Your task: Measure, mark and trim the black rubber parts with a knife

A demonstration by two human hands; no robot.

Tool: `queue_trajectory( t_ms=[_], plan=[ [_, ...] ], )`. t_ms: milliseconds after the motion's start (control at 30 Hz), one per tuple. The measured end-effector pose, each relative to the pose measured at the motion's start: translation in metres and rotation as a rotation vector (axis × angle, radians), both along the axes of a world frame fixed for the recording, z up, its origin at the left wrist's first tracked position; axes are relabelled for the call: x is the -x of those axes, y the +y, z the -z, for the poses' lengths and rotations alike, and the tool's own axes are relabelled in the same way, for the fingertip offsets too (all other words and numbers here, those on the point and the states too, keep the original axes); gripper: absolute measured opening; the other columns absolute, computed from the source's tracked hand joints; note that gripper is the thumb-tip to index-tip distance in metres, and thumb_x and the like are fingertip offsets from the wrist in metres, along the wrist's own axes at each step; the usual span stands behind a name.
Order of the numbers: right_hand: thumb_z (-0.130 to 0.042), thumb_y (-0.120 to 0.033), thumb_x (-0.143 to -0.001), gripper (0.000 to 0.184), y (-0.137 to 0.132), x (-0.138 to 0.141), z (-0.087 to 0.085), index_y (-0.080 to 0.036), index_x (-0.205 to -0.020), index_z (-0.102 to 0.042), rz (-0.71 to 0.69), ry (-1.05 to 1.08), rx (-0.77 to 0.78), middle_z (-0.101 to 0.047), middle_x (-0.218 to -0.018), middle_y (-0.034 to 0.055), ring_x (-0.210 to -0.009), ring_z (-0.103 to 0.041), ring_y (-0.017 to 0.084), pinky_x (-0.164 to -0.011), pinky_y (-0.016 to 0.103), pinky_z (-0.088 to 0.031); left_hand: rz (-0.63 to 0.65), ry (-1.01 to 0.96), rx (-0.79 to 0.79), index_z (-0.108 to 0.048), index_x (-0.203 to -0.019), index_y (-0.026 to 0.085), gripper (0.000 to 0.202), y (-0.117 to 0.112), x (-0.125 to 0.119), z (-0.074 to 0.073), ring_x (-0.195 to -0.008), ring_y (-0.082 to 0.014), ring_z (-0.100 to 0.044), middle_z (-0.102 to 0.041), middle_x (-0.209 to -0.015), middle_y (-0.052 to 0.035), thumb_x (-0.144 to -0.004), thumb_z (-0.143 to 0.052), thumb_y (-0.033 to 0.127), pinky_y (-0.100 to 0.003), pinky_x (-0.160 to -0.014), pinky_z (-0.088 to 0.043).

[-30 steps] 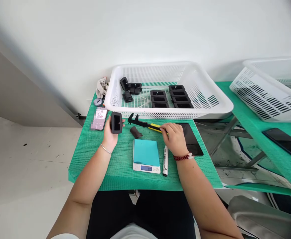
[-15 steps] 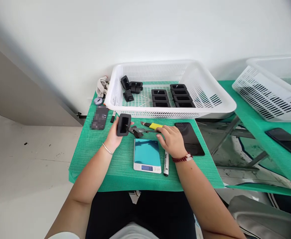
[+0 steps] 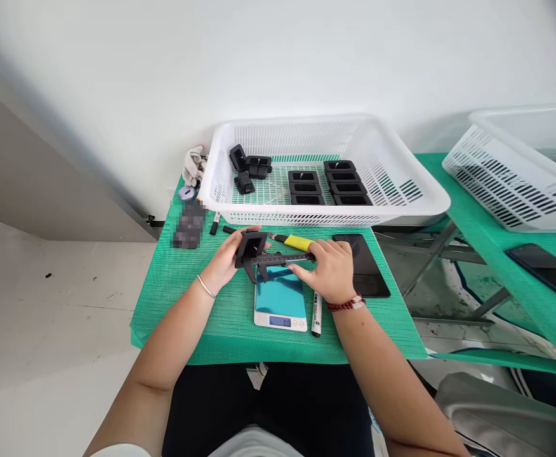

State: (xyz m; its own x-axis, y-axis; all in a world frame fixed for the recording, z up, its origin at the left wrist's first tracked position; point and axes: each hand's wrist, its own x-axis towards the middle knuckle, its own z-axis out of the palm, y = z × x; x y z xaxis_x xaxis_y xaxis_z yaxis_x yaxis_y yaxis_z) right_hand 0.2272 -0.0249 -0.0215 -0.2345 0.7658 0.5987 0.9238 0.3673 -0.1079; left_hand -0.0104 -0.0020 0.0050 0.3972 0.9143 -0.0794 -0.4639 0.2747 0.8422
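Calipers [image 3: 280, 259] now raised, right hand [image 3: 331, 269] clasped on them, left hand [image 3: 221, 264] around black part [image 3: 248, 247]

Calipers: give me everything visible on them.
The calipers look near-black; plastic or metal can't be told. A long, slim beam carries pale graduation marks. At its left end two pointed jaws face the wearer, slightly apart. The right hand holds the other end, the beam lying crosswise in view near the far edge of the scale. The jaw end overlaps the black part in the left hand; contact is unclear.
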Motion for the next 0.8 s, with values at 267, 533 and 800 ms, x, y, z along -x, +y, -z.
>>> queue_trajectory(
  t_ms=[267, 533, 800],
  plan=[
    [-0.044, -0.066, -0.083, 0.050, 0.0000, 0.0006, 0.0002, -0.020, -0.063, -0.050, 0.026, 0.000, 0.009, -0.048, -0.057, 0.0014, -0.058, -0.041, 0.016, -0.066, 0.033, -0.028, -0.012, -0.011, 0.026, -0.063, -0.117, 0.018, 0.042, 0.0007, -0.0006, -0.0001, -0.091, -0.0258, -0.070, -0.074, -0.097, -0.0103, -0.085, -0.059, 0.046, -0.038, -0.082, -0.053],
    [-0.045, -0.063, -0.085, 0.048, 0.0010, 0.0010, 0.0024, -0.019, -0.066, -0.052, 0.063, -0.010, 0.034, -0.049, -0.057, 0.0015, -0.057, -0.040, 0.016, -0.065, 0.033, -0.028, -0.011, 0.010, -0.040, -0.065, -0.111, 0.017, 0.053, 0.0014, 0.0000, 0.0043, -0.099, -0.0255, -0.067, -0.072, -0.098, -0.0117, -0.077, -0.063, 0.058, -0.035, -0.083, -0.052],
    [-0.048, -0.060, -0.085, 0.044, 0.0015, 0.0013, 0.0037, -0.020, -0.067, -0.054, 0.087, 0.023, 0.027, -0.051, -0.059, 0.0022, -0.061, -0.045, 0.018, -0.067, 0.035, -0.029, -0.002, 0.061, -0.089, -0.062, -0.109, 0.021, 0.059, -0.0027, -0.0017, 0.0022, -0.108, -0.0282, -0.062, -0.069, -0.107, -0.0109, -0.059, -0.083, 0.044, -0.036, -0.084, -0.051]
  ],
)
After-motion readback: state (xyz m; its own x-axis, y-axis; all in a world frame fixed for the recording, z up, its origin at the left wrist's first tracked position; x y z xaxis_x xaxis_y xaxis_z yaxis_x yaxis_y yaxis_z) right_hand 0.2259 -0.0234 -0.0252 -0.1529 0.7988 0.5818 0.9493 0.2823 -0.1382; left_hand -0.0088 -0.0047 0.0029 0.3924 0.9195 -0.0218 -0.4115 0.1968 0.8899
